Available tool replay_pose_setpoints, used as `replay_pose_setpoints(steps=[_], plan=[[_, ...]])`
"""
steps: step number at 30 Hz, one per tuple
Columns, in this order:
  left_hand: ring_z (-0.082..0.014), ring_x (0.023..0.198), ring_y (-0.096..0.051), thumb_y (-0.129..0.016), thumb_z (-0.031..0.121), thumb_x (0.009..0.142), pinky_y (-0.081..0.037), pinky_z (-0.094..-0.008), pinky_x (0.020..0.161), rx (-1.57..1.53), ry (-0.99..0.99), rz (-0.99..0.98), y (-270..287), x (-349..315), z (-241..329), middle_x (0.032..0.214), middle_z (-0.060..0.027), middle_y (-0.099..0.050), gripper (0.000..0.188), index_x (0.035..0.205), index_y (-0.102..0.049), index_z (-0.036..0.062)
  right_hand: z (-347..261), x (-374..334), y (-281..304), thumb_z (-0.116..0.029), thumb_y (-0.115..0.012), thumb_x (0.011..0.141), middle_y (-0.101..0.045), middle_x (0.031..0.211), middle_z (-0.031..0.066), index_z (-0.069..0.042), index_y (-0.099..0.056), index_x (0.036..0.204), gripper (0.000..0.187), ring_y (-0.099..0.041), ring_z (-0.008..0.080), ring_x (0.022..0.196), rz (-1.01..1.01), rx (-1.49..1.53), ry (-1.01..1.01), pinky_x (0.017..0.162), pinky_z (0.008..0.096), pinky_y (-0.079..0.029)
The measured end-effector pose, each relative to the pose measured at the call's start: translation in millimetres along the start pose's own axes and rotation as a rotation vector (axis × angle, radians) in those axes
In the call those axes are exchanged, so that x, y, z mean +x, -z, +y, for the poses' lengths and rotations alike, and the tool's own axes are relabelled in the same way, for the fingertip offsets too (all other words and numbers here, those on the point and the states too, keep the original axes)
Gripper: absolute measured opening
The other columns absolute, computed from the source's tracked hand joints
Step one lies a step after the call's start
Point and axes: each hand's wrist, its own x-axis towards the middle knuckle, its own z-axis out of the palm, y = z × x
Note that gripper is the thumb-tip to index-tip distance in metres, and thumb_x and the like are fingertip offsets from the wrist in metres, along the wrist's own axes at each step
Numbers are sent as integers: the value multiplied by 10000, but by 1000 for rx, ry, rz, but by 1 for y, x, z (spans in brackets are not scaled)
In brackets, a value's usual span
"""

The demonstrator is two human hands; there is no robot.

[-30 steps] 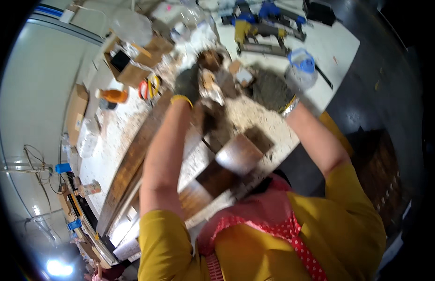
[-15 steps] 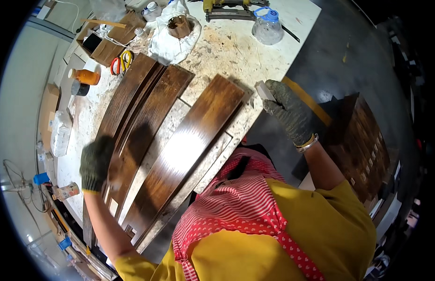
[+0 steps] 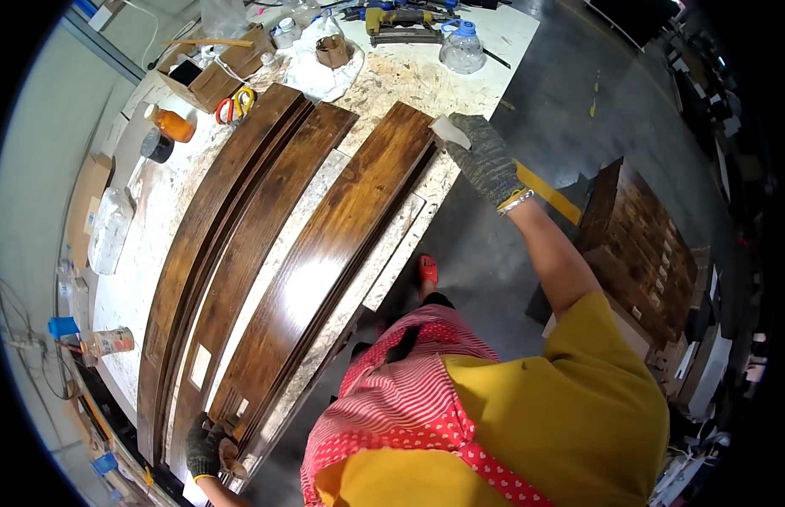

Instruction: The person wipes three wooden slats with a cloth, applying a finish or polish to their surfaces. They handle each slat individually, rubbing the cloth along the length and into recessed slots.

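Three long, dark brown stained wooden pieces lie side by side on a white worktable. At the far end of the rightmost board (image 3: pixel 358 190), my gloved right hand (image 3: pixel 487 160) pinches a small, flat whitish piece (image 3: pixel 450 133) against or right beside the board's corner. My gloved left hand (image 3: pixel 206 448) is at the near end of that same board, its fingers curled around a brownish thing that I cannot make out. Left of it lie the middle board (image 3: pixel 270 190), with a pale rectangular patch near its lower end, and the leftmost board (image 3: pixel 219 186).
Red and yellow-handled scissors (image 3: pixel 234 106), an orange bottle (image 3: pixel 170 123) and a dark jar (image 3: pixel 157 145) stand beyond the boards. A nail gun (image 3: pixel 401 25) and a clear jug (image 3: pixel 462 48) sit at the far edge. Stacked brown wooden panels (image 3: pixel 637 245) stand on the right.
My left hand has moved down from the left boards to the rightmost board's near end. My right hand has brought the whitish piece to that board's far corner. The whole view has shifted.
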Motion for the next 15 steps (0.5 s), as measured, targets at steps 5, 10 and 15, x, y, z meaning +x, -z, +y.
replay_pose_setpoints(steps=[5, 10, 15], plan=[[-279, 1089, -662, -744, 113, 872, -505, -371, 957, -3, 19, 63, -13, -4, -6, 1232, -188, -681, 558, 1372, -555, -46, -36, -29, -19, -239, -741, 876, -668, 1214, 172, -58, -635, 1280, 455, -602, 353, 1191, 93, 18, 61, 1024, 435, -489], [-291, 1077, -667, -737, 139, 882, -505, -377, 953, 63, -62, 70, -8, -10, -4, 1220, -192, -685, 551, 1375, -560, -34, -124, -89, -31, -299, -682, 903, -638, 1271, 174, -88, -588, 1368, 519, -617, 335, 1178, -221, 69, 167, 1001, 468, -499], [-282, 1127, -659, -711, 127, 898, -504, -375, 964, 172, 22, 111, 0, -23, -21, 1273, -205, -667, 544, 1391, -544, -31, -111, -70, -23, -198, -716, 906, -650, 1200, 164, -46, -608, 1303, 439, -658, 323, 1057, -128, 255, 54, 925, 407, -547]])
